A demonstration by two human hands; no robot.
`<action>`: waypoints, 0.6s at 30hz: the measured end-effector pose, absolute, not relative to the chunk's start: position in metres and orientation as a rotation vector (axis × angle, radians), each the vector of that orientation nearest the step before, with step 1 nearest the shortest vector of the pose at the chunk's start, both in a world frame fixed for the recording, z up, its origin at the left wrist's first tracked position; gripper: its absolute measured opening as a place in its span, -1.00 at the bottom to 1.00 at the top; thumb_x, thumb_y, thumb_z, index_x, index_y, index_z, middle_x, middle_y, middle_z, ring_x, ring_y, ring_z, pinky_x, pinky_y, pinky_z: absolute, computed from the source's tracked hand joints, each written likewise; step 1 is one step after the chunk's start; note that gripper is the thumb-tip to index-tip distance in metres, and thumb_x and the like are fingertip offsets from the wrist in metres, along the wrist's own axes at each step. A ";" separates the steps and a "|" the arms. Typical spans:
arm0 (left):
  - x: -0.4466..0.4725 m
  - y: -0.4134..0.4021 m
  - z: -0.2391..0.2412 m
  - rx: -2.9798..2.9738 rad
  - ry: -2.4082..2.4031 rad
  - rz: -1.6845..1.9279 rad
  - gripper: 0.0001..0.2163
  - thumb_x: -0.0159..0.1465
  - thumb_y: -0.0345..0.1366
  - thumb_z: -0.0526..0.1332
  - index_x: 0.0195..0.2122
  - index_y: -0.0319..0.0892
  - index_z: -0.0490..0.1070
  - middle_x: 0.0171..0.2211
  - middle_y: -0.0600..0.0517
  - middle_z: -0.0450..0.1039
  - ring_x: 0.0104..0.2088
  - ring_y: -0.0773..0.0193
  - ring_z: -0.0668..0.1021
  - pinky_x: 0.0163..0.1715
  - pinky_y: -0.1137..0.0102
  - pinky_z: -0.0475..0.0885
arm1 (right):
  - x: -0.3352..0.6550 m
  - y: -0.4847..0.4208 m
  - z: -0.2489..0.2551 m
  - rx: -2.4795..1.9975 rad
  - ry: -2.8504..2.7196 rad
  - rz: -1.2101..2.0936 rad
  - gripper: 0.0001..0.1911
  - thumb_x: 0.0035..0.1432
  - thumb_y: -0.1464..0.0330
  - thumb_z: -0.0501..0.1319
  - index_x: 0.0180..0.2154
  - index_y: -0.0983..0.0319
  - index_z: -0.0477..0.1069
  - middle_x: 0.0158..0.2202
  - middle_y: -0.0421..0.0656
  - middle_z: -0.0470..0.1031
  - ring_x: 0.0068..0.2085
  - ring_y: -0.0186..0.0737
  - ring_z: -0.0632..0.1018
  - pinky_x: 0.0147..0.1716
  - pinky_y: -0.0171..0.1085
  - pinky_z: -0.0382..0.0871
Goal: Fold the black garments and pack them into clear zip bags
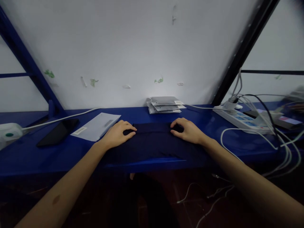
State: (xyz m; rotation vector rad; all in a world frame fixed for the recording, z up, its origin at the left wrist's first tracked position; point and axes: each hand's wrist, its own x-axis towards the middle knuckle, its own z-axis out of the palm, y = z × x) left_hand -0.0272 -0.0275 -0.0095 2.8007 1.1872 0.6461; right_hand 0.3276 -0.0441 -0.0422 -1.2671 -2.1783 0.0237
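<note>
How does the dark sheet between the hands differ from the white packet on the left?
The dark sheet is nearly black; the white packet is pale and labelled. The dark sheet lies roughly square to the edge of the blue table, while the white packet lies slanted. The dark sheet looks wider than the white packet. Both lie on that table.

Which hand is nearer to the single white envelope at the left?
Left. The left hand is beside the envelope's right edge; whether they touch is unclear. The right hand is farther off, across the dark fabric.
</note>
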 end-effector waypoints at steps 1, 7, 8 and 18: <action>-0.027 -0.028 -0.010 2.803 1.189 0.646 -0.78 0.37 -0.17 0.18 -0.08 -0.04 0.58 -0.09 0.01 0.58 -0.08 0.14 0.51 0.02 0.20 0.39 | 0.329 -0.044 -0.043 -1.255 -2.183 0.042 -0.83 0.15 0.23 0.26 -0.23 0.15 0.49 -0.14 -0.12 0.57 -0.08 -0.06 0.53 0.04 0.01 0.37; -0.026 -0.031 -0.008 2.807 1.202 0.634 -0.77 0.38 -0.17 0.16 -0.11 -0.05 0.59 -0.14 0.01 0.58 -0.11 0.14 0.49 -0.03 0.21 0.40 | 0.330 -0.046 -0.042 -1.217 -2.205 0.062 -0.89 0.21 0.29 0.21 -0.30 0.14 0.50 -0.17 -0.13 0.59 -0.10 -0.09 0.55 0.01 -0.04 0.40; -0.025 -0.031 -0.008 2.814 1.209 0.629 -0.76 0.39 -0.17 0.14 -0.11 -0.05 0.60 -0.14 0.01 0.58 -0.11 0.13 0.49 -0.04 0.21 0.40 | 0.329 -0.047 -0.042 -1.230 -2.195 0.049 -0.88 0.22 0.30 0.19 -0.30 0.14 0.50 -0.18 -0.13 0.60 -0.11 -0.09 0.56 -0.01 -0.05 0.40; 0.001 0.007 0.029 2.704 1.568 0.955 -0.76 0.39 -0.26 0.10 -0.07 -0.16 0.53 -0.16 -0.05 0.59 -0.10 0.08 0.52 -0.04 0.18 0.40 | 0.310 -0.011 -0.007 -1.305 -1.916 -0.355 -0.76 0.29 0.32 0.09 -0.15 0.18 0.51 -0.16 -0.02 0.56 -0.08 0.02 0.53 -0.05 0.00 0.38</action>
